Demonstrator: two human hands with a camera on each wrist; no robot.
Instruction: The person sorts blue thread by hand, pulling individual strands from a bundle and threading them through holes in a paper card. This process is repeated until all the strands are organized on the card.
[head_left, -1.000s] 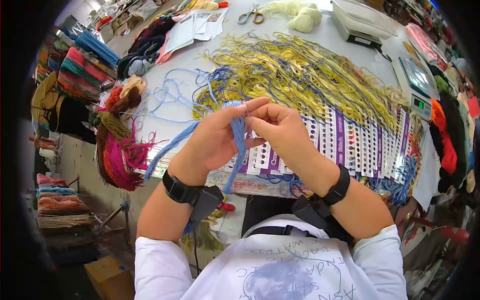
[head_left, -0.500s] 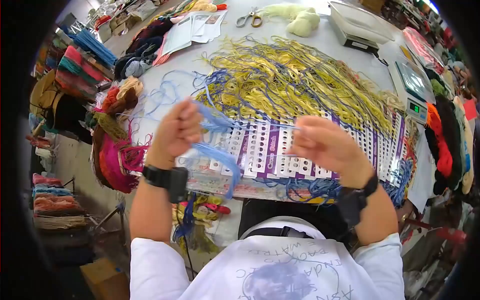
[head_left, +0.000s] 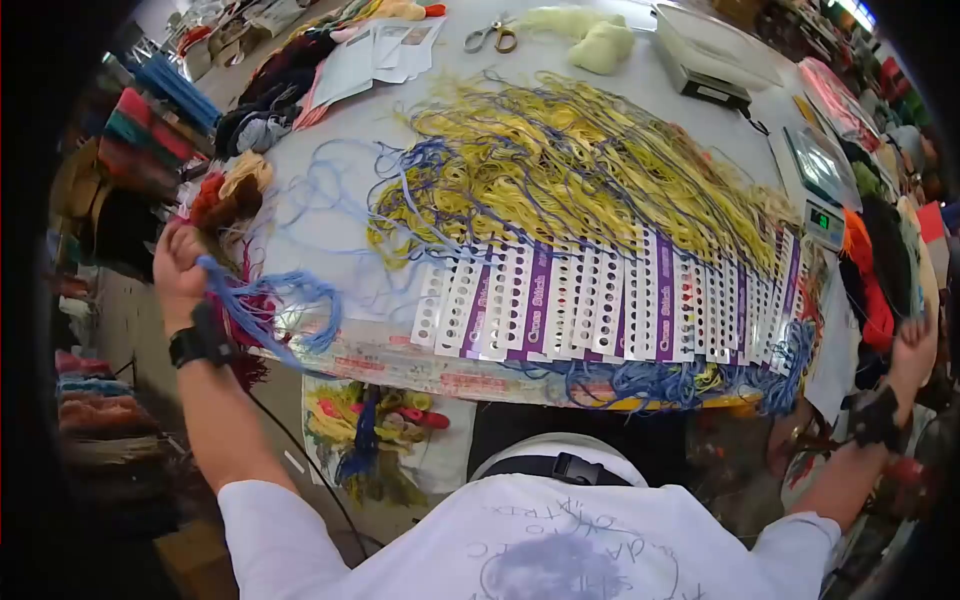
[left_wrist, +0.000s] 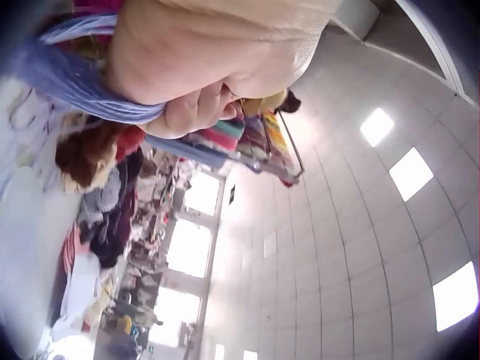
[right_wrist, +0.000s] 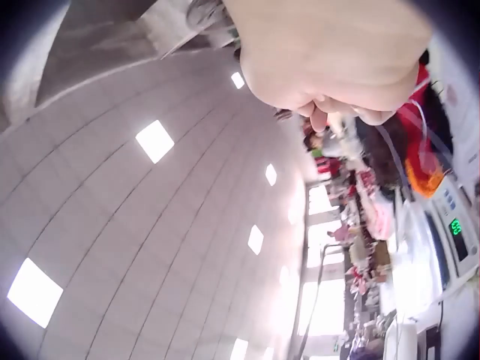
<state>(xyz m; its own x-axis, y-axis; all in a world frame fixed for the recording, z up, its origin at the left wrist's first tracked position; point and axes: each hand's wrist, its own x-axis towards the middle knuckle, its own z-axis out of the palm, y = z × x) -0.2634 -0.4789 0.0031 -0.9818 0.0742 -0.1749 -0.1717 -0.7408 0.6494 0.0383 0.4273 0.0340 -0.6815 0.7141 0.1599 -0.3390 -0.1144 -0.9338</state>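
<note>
My left hand (head_left: pixel 182 268), at the table's left edge, grips a bundle of light blue yarn (head_left: pixel 280 298). Loose lengths of it hang toward the table's front edge. In the left wrist view the blue yarn (left_wrist: pixel 82 86) runs into the curled fingers (left_wrist: pixel 196 112). Far out on the right, my right hand (head_left: pixel 908 352) is curled beside the hanging skeins. Thin pale blue thread (right_wrist: pixel 391 146) trails from under that hand in the right wrist view; the pinch itself is hidden. Fine blue strands (head_left: pixel 310 190) lie loose on the table's left part.
Yellow and blue thread (head_left: pixel 580 160) heaps over punched Cross Stitch cards (head_left: pixel 540 300). Scissors (head_left: pixel 490 38), a pale yarn ball (head_left: pixel 602 48) and papers (head_left: pixel 375 60) lie at the back. A digital scale (head_left: pixel 825 225) stands right; a red skein (head_left: pixel 880 310) hangs by it.
My hands were together at the blue yarn, then drew apart with thread stretched between them. Now they are spread wide, the left carrying the blue bundle leftward, the right far to the right.
</note>
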